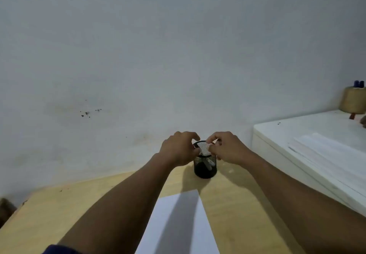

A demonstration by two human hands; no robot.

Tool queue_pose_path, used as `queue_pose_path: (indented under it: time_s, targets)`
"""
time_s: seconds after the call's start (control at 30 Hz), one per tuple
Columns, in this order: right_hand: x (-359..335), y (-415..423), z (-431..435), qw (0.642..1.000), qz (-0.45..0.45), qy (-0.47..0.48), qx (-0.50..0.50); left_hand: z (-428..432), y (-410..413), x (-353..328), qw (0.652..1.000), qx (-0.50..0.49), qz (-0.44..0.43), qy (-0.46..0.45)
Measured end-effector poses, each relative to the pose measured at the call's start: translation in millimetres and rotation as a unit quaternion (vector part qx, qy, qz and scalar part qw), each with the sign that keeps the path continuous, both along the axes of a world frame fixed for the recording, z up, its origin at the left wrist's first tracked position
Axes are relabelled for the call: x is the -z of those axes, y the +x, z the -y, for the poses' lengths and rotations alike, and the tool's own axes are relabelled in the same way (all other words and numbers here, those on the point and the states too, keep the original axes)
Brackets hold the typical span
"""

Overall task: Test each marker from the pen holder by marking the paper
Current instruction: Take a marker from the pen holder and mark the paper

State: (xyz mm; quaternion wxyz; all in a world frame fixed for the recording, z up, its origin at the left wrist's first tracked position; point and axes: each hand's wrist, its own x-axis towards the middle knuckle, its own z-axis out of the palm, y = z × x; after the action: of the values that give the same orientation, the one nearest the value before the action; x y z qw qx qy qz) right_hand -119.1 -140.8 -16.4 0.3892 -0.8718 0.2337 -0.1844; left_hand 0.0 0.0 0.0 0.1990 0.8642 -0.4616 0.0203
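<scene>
A black mesh pen holder (205, 169) stands on the wooden table (237, 204) close to the wall. Through its mesh I see a white marker (210, 164) leaning inside. My left hand (178, 148) curls over the holder's left rim, thumb against its side. Coming in from the right, my right hand (227, 148) pinches the top of a marker at the holder's mouth between thumb and forefinger; only a small reddish-white bit shows. A white sheet of paper (190, 230) lies on the table in front of the holder, between my forearms.
A white counter (309, 133), higher than the table, runs along the right with a stack of white sheets (326, 154) on it. A woven round container (353, 101) with blue-capped items stands at its far end. The grey wall rises just behind the holder.
</scene>
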Motion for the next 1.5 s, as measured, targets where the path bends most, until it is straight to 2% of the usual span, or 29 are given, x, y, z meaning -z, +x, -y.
queue_pose_path:
  time_s: [0.13, 0.23, 0.37, 0.5, 0.6, 0.67, 0.73, 0.8, 0.87, 0.93, 1.07, 1.1, 1.13, 1.2, 1.27, 1.4, 1.5]
  targets:
    - [10, 7, 4, 1.0, -0.004, 0.013, 0.018, 11, 10, 10, 1.0, -0.012, 0.015, 0.024]
    - [14, 5, 2, 0.999, 0.005, 0.038, 0.022, 11, 11, 13, 0.999, 0.006, -0.013, -0.029]
    - [-1, -10, -23, 0.984, -0.005, 0.18, -0.005, -13, 6, -5, 0.991, -0.001, -0.056, -0.121]
    - [-4, -17, -69, 0.924, -0.019, 0.378, -0.05, -58, -11, -32, 0.961, -0.008, -0.162, -0.225]
    - [-1, -9, -105, 0.851, 0.077, 0.518, -0.037, -98, -25, -38, 0.933, 0.007, -0.261, -0.248]
    - [-2, -3, -129, 0.802, 0.163, 0.574, -0.008, -124, -32, -32, 0.926, 0.002, -0.282, -0.25]
    - [-5, 4, -149, 0.776, 0.214, 0.593, -0.001, -148, -36, -22, 0.926, -0.021, -0.277, -0.257]
    - [-6, 12, -165, 0.79, 0.225, 0.57, -0.034, -170, -36, -11, 0.914, -0.046, -0.281, -0.288]
    - [-7, 21, -178, 0.812, 0.22, 0.535, -0.082, -189, -32, -1, 0.886, -0.059, -0.313, -0.338]
    - [-7, 31, -189, 0.819, 0.216, 0.517, -0.124, -202, -24, 6, 0.855, -0.058, -0.349, -0.38]
    - [-6, 51, -191, 0.784, 0.227, 0.559, -0.148, -241, 11, 28, 0.798, -0.122, -0.38, -0.452]
    - [-5, 56, -188, 0.783, 0.23, 0.562, -0.138, -256, 21, 37, 0.8, -0.144, -0.371, -0.449]
    - [-3, 60, -184, 0.79, 0.229, 0.556, -0.12, -271, 31, 47, 0.821, -0.166, -0.348, -0.422]
    - [5, 71, -182, 0.822, 0.217, 0.521, -0.079, -295, 49, 68, 0.898, -0.208, -0.26, -0.287]
    - [17, 83, -191, 0.852, 0.194, 0.484, -0.05, -305, 60, 81, 0.949, -0.216, -0.182, -0.14]
    - [48, 98, -214, 0.877, 0.147, 0.455, -0.052, -299, 70, 91, 0.978, -0.157, -0.14, 0.006]
    - [69, 103, -225, 0.893, 0.126, 0.427, -0.066, -292, 69, 101, 0.978, -0.146, -0.149, 0.027]
